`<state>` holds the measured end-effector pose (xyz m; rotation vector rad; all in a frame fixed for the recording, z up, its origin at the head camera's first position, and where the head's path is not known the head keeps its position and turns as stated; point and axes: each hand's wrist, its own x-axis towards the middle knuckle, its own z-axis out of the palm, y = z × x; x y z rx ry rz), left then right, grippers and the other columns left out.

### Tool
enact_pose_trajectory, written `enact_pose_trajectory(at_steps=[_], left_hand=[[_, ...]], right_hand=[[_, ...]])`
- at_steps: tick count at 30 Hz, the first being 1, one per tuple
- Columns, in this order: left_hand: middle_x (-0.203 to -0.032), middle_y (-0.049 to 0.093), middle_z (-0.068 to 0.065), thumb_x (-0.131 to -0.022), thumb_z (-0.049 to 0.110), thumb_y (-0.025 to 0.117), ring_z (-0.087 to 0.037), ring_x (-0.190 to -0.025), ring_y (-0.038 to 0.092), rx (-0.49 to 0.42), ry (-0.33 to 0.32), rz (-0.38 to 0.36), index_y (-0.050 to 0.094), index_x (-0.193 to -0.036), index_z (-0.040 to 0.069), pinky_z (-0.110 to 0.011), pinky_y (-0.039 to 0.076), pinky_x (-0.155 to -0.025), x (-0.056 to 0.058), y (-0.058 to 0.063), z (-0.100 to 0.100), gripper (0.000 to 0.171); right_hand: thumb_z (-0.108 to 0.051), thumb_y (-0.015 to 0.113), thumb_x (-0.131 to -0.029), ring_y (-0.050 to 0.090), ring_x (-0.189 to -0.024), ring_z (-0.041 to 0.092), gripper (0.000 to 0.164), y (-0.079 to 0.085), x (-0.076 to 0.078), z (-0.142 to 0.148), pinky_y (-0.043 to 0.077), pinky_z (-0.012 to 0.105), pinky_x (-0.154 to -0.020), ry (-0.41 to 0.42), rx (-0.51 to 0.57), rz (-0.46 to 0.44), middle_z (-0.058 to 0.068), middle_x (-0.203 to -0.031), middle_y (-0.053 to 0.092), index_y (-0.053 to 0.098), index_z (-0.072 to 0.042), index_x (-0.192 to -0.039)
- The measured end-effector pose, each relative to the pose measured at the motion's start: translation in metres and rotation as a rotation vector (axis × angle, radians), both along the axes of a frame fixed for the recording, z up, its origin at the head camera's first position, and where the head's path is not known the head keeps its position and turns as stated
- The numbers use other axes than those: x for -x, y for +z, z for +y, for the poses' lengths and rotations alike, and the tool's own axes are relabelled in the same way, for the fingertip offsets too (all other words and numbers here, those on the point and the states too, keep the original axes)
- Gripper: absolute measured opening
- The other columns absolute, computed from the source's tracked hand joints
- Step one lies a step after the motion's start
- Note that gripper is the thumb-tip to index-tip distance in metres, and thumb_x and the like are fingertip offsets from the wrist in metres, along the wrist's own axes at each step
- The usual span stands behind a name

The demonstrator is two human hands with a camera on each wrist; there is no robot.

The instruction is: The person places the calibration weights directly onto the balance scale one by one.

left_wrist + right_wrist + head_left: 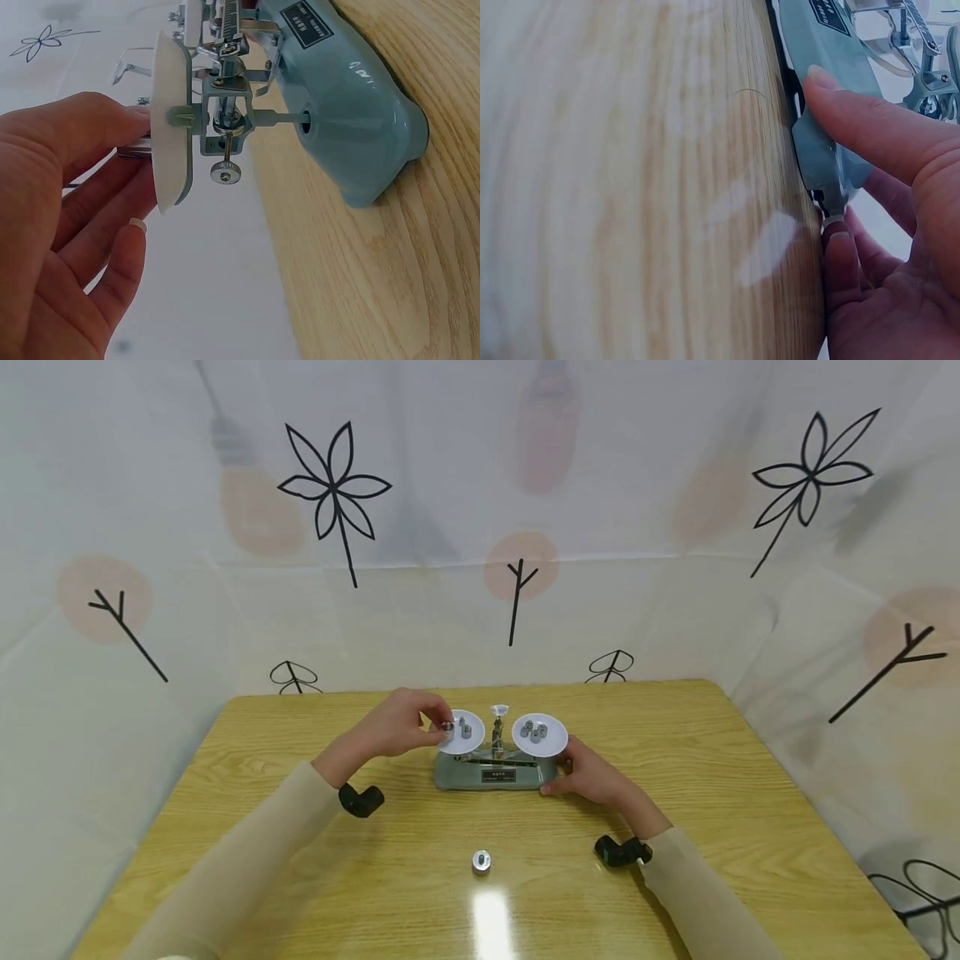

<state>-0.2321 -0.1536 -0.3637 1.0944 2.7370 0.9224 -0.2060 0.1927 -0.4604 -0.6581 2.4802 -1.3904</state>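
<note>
A balance scale with a grey-green base [457,774] and two white pans stands on the table. At its left pan [472,742], my left hand [401,724] pinches a small metal weight [447,727] between thumb and fingers. In the left wrist view that weight [135,148] is mostly covered by the fingers and the pan rim. Smaller weights stand beside it on this pan. Several weights [535,734] sit grouped on the right pan [556,742]. My right hand [592,774] grips the right end of the base, its thumb on the front face.
A single metal weight [482,862] stands on the wooden table [405,877] in front of the scale. Pale patterned cloth [420,627] hangs behind the table and along both sides. The scale's pointer column [497,735] rises between the pans.
</note>
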Motion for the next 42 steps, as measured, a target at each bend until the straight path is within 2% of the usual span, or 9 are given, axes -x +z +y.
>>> enact_pose_trajectory(at_steps=[5, 8, 10, 13, 18, 27, 35, 42], left_hand=[[-0.095, 0.068, 0.006, -0.089, 0.014, 0.076, -0.009, -0.087, 0.064, 0.009, -0.019, -0.005, 0.071, -0.102, 0.014, -0.034, 0.051, -0.075, 0.003, 0.002, 0.002, 0.014], [-0.096, 0.068, 0.004, -0.089, 0.013, 0.075, -0.009, -0.087, 0.064, 0.009, -0.025, -0.015, 0.071, -0.103, 0.013, -0.034, 0.052, -0.075, 0.004, 0.003, 0.002, 0.014], [-0.096, 0.068, 0.004, -0.09, 0.013, 0.074, -0.01, -0.087, 0.064, 0.009, -0.028, -0.021, 0.071, -0.103, 0.012, -0.034, 0.052, -0.074, 0.004, 0.005, 0.003, 0.014], [-0.096, 0.068, 0.005, -0.09, 0.012, 0.074, -0.01, -0.088, 0.063, 0.005, -0.033, -0.023, 0.071, -0.103, 0.012, -0.032, 0.052, -0.074, 0.004, 0.005, 0.003, 0.014], [-0.095, 0.068, 0.004, -0.09, 0.009, 0.074, -0.011, -0.088, 0.064, -0.007, -0.032, 0.011, 0.071, -0.1, 0.011, -0.032, 0.053, -0.073, 0.005, 0.006, 0.003, 0.011], [-0.094, 0.066, 0.005, -0.091, 0.006, 0.071, -0.012, -0.089, 0.062, -0.022, 0.005, -0.005, 0.071, -0.099, 0.011, -0.034, 0.053, -0.077, 0.002, 0.01, 0.002, 0.01], [-0.093, 0.066, 0.006, -0.091, 0.008, 0.071, -0.01, -0.087, 0.062, -0.042, -0.012, 0.002, 0.071, -0.099, 0.012, -0.034, 0.051, -0.072, -0.002, 0.01, -0.003, 0.009], [-0.094, 0.066, 0.009, -0.091, 0.008, 0.071, -0.009, -0.088, 0.062, -0.056, -0.03, 0.006, 0.072, -0.099, 0.014, -0.034, 0.052, -0.073, -0.006, 0.004, -0.009, 0.01]], right_hand=[[0.001, 0.082, -0.079, 0.05, -0.114, 0.038, 0.079, 0.022, -0.01, -0.006, 0.04, 0.057, -0.1, 0.004, 0.005, -0.012, 0.022, -0.131, 0.048, 0.038, 0.006, -0.144], [0.0, 0.082, -0.079, 0.05, -0.113, 0.038, 0.078, 0.023, -0.01, -0.006, 0.041, 0.056, -0.099, 0.004, 0.0, -0.012, 0.022, -0.131, 0.049, 0.038, 0.005, -0.144], [0.0, 0.082, -0.079, 0.051, -0.113, 0.038, 0.078, 0.02, -0.008, -0.006, 0.042, 0.057, -0.097, 0.005, 0.003, -0.011, 0.022, -0.13, 0.049, 0.038, 0.005, -0.144], [-0.001, 0.082, -0.079, 0.051, -0.114, 0.038, 0.081, 0.006, -0.001, -0.003, 0.042, 0.057, -0.097, 0.006, 0.004, -0.006, 0.022, -0.131, 0.048, 0.035, 0.004, -0.146], [-0.006, 0.084, -0.079, 0.052, -0.114, 0.036, 0.085, -0.011, 0.009, 0.003, 0.044, 0.054, -0.096, 0.001, -0.007, 0.001, 0.02, -0.132, 0.048, 0.035, 0.0, -0.148], [-0.013, 0.086, -0.079, 0.05, -0.12, 0.037, 0.084, -0.012, 0.009, 0.005, 0.041, 0.057, -0.1, -0.002, -0.012, -0.014, 0.017, -0.137, 0.048, 0.038, -0.005, -0.148], [-0.012, 0.085, -0.079, 0.048, -0.119, 0.036, 0.081, -0.012, 0.007, 0.005, 0.04, 0.056, -0.1, -0.009, -0.02, -0.016, 0.016, -0.136, 0.048, 0.04, -0.004, -0.146], [-0.014, 0.086, -0.079, 0.049, -0.112, 0.033, 0.078, -0.011, 0.008, 0.005, 0.042, 0.05, -0.094, -0.003, -0.032, -0.003, 0.015, -0.132, 0.048, 0.043, -0.004, -0.143]])
